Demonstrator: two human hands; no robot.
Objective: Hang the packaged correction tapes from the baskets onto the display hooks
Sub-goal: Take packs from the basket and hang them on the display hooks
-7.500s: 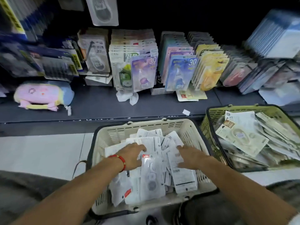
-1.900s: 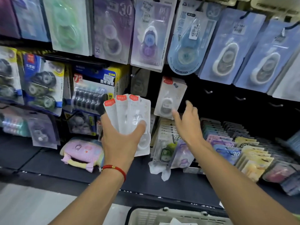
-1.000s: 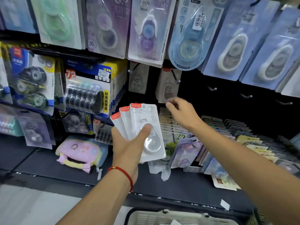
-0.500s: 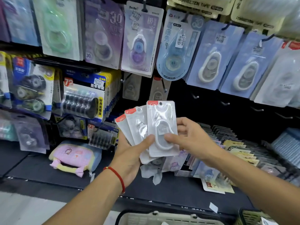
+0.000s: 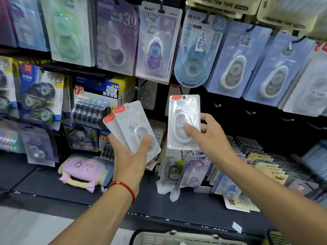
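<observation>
My left hand [image 5: 131, 156] grips two white correction tape packs [image 5: 131, 124] with red corner labels, fanned and tilted left. One more white pack [image 5: 182, 110] stands upright in my right hand [image 5: 208, 137], thumb on its front, fingers behind it. That pack's hang hole sits just below a display hook [image 5: 180, 90] carrying one similar pack in the dark gap. Bare hooks [image 5: 217, 105] stick out of the black panel to the right. The white basket's rim [image 5: 177, 236] shows at the bottom edge.
Rows of hanging correction tape cards [image 5: 155, 43] fill the wall above. Boxed tape refills [image 5: 95, 106] hang at left. A pink pouch [image 5: 83, 171] lies on the dark shelf, with racks of packs [image 5: 265, 167] at right. A green basket corner [image 5: 276, 237] shows bottom right.
My right hand has pulled the front pack off the fan in my left hand and lifted it up and right toward the hook. The left hand keeps two packs.
</observation>
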